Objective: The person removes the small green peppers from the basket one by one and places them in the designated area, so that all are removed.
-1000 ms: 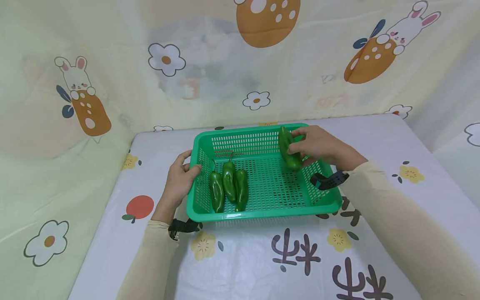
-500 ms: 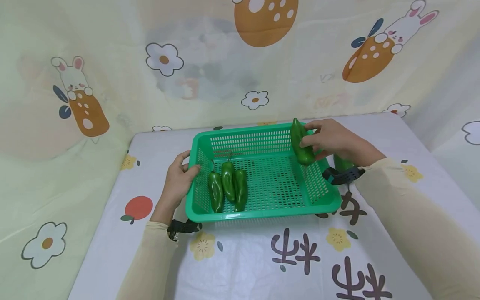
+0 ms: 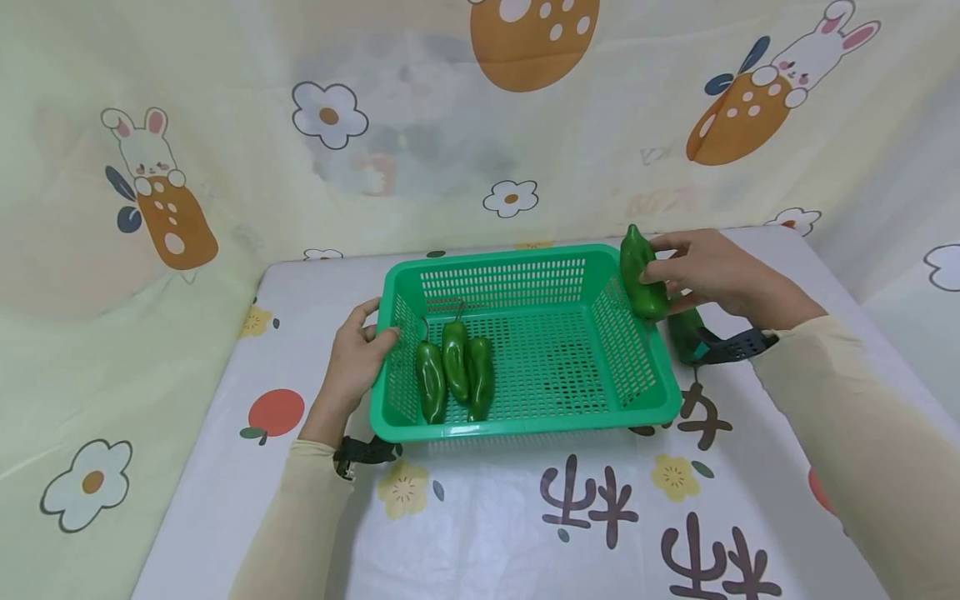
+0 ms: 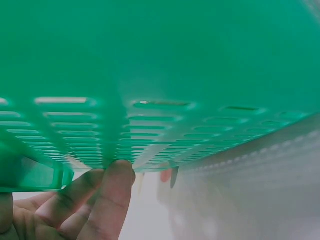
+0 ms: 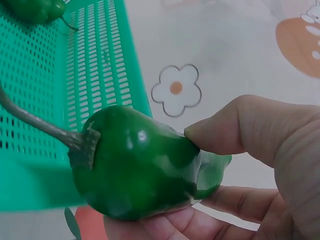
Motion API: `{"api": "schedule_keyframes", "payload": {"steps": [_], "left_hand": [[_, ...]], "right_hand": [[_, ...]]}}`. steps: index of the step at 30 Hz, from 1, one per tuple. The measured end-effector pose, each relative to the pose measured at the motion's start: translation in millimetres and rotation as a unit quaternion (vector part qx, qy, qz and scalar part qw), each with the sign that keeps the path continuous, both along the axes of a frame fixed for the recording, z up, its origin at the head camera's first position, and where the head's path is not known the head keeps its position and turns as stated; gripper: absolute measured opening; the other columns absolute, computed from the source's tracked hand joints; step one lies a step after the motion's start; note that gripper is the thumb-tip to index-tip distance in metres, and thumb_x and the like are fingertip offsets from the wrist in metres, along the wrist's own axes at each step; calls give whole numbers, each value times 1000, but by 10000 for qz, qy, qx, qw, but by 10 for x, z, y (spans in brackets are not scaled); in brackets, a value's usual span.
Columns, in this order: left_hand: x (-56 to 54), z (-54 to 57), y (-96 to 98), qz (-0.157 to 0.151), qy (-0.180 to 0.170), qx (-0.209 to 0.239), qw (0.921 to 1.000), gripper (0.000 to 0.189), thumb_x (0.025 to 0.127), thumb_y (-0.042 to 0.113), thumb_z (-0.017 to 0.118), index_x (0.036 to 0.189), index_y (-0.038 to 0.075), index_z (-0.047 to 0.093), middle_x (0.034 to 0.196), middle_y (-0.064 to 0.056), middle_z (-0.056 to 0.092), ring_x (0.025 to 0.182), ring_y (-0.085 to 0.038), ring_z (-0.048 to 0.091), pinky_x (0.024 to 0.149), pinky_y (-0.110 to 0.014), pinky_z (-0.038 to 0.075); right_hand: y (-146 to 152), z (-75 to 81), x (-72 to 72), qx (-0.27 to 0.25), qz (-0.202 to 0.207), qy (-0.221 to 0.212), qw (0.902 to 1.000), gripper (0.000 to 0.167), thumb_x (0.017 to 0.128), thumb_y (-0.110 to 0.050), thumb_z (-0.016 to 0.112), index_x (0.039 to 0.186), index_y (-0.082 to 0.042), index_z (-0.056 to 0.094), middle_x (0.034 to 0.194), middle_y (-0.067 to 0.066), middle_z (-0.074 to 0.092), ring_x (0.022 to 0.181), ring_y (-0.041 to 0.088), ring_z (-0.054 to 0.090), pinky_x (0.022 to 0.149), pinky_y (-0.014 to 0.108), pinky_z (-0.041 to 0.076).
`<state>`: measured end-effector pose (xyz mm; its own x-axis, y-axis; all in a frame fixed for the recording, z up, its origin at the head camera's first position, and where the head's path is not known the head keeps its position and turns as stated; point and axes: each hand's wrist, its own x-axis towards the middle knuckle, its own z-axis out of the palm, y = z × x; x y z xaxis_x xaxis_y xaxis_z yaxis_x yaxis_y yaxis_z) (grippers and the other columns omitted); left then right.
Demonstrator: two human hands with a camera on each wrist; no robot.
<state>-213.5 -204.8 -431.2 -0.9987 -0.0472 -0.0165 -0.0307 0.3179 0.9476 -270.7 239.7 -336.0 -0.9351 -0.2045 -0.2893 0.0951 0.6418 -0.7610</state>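
Observation:
A green plastic basket (image 3: 525,427) with slotted sides stands on the table. My left hand (image 3: 351,358) grips its left end, thumb over the rim and fingers against the outer wall; in the left wrist view those fingers (image 4: 112,200) touch the slotted underside. Three green peppers lie at the basket's left: one pepper (image 3: 431,383), a middle pepper (image 3: 454,360) and another pepper (image 3: 481,379). Over the right rim, my right hand (image 3: 712,271) pinches a larger green pepper (image 3: 641,279) between thumb and fingers. The right wrist view shows its stem (image 5: 40,122) pointing left.
Another green pepper (image 3: 684,335) lies outside the basket on the right, partly hidden by the right wrist strap (image 3: 731,346). A printed cloth (image 3: 495,517) covers the table. Behind it hangs a printed curtain (image 3: 420,167).
My right hand has carried the pepper rightward and up, from inside the basket to over its right rim. The pepper outside has come into view. My left hand stays on the basket.

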Motion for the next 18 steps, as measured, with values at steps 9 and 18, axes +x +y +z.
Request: {"api": "schedule_keyframes", "payload": {"steps": [9, 18], "left_hand": [[-18, -23, -14, 4, 11, 22, 10000, 59, 104, 13, 56, 160, 10, 36, 116, -27, 71, 79, -33, 78, 62, -36, 67], [-6, -7, -7, -3, -34, 42, 10000, 59, 104, 14, 56, 160, 10, 36, 118, -27, 71, 81, -33, 78, 63, -37, 67]], "right_hand": [[207, -6, -9, 90, -107, -131, 9998, 73, 103, -23, 60, 163, 2, 26, 140, 29, 44, 105, 36, 59, 82, 46, 67], [418, -32, -5, 185, -207, -68, 9996, 73, 104, -24, 59, 162, 3, 26, 138, 32, 49, 101, 31, 66, 83, 48, 66]]}}
